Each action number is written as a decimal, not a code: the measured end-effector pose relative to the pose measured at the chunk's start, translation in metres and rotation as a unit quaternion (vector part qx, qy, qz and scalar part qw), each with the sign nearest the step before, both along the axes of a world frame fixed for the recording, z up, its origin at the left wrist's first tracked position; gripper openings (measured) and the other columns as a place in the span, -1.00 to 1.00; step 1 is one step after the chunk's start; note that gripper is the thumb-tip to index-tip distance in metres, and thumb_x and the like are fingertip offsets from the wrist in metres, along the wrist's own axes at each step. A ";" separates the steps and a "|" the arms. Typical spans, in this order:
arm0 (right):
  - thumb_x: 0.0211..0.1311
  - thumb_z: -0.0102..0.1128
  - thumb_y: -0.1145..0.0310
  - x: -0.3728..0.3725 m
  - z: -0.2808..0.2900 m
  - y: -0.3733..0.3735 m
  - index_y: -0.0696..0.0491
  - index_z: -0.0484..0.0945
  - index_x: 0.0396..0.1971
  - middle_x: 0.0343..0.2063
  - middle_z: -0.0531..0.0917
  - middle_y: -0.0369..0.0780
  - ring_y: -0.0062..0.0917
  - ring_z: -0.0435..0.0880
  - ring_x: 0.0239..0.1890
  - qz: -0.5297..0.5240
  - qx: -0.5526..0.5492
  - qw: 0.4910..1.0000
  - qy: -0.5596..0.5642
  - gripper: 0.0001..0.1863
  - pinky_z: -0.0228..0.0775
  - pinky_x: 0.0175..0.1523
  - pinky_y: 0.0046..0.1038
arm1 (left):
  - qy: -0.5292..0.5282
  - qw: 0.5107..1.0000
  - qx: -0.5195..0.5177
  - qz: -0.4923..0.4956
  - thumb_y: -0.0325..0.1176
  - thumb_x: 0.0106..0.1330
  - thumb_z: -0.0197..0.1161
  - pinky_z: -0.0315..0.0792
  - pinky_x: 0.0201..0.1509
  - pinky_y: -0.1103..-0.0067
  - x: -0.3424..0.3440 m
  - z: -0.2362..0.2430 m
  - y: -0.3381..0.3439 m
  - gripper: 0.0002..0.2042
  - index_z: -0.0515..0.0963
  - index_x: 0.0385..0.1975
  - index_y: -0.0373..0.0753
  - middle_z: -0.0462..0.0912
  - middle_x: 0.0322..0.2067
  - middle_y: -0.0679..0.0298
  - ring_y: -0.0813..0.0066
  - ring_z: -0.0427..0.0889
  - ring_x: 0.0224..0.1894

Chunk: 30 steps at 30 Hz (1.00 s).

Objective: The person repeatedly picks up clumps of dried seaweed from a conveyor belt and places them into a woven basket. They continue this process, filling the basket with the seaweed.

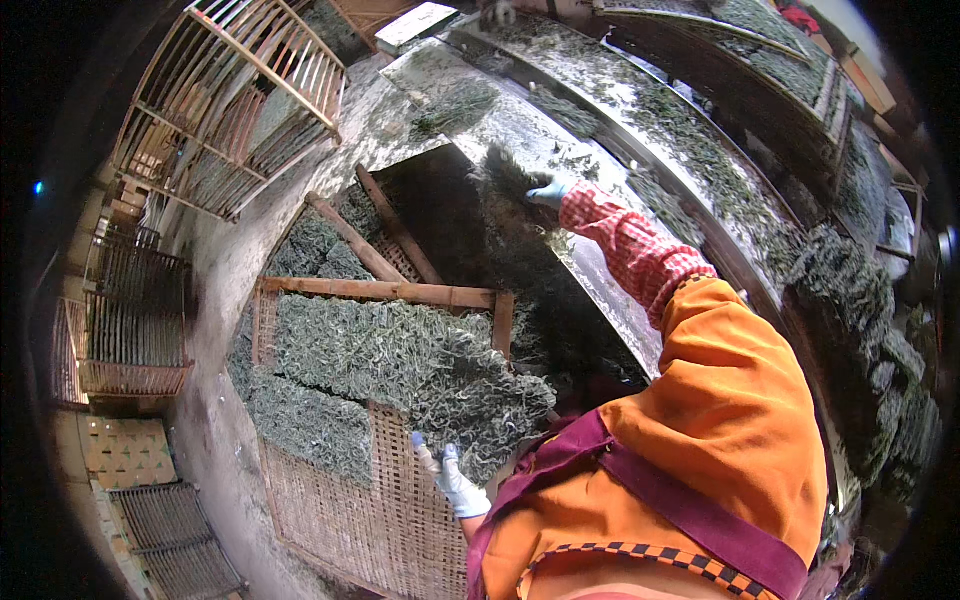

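My left hand [460, 488], in a pale glove, has its fingers apart over a woven bamboo tray [400, 505], beside a mat of grey-green, stringy strands that look like dried plant matter [370, 350]. Nothing shows in its grip. Stretched forward, my right hand [548, 191], gloved in light blue, closes on a loose, dark bunch of the same strands [508, 178]. That bunch hangs above the far edge of a dark board [430, 205]. A bamboo pole [380, 290] lies across the matted strands.
Long troughs or benches [690, 140] strewn with strands run along the right. A slatted wooden rack [235, 105] stands at the upper left, with further slatted racks [135, 320] below it. Heaped strands [845, 290] hang at the far right. A white box [418, 25] is at the back.
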State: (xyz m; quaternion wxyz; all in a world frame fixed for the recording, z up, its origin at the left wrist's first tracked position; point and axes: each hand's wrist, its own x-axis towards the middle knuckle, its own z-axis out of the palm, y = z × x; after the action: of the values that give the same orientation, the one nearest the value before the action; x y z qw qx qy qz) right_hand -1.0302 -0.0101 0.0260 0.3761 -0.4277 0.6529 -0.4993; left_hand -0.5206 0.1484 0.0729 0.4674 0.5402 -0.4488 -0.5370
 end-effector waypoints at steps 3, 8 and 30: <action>0.11 0.25 0.46 -0.016 0.007 0.003 0.10 0.45 0.06 -0.19 0.62 -0.30 -0.63 0.56 -0.22 0.021 -0.071 0.979 -0.189 -0.54 0.44 -0.07 -0.49 | -0.007 0.999 -0.037 -0.013 -0.36 0.19 0.14 -0.13 0.40 0.42 -0.017 0.003 -0.006 -0.36 0.14 0.31 -0.26 0.11 0.32 0.15 0.33 0.07 0.34; -0.13 0.30 0.36 -0.049 0.009 0.055 0.12 0.43 0.08 -0.04 0.57 -0.04 -0.29 0.55 -0.01 -0.062 0.081 0.968 0.229 -0.37 0.36 0.10 -0.33 | -0.071 0.995 -0.060 -0.029 -0.40 0.16 0.17 -0.15 0.42 0.40 -0.051 0.015 -0.014 -0.34 0.13 0.31 -0.25 0.12 0.32 0.17 0.29 0.07 0.35; -0.02 0.28 0.42 0.018 -0.011 0.148 0.11 0.43 0.02 -0.04 0.52 0.03 -0.11 0.49 0.03 -0.049 -0.134 0.952 0.272 -0.48 0.32 0.14 -0.28 | 0.021 0.978 -0.002 -0.210 -0.67 0.15 0.17 0.38 0.02 0.70 -0.163 -0.007 -0.029 -0.33 0.21 0.30 -0.06 0.33 0.13 0.35 0.62 0.39 0.00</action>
State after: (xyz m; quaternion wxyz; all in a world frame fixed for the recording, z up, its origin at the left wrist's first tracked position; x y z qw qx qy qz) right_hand -1.0122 0.1377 0.0151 0.0984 -0.5609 0.6776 -0.4653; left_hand -0.6839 0.1192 0.0662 0.3549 0.4218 -0.5436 -0.6330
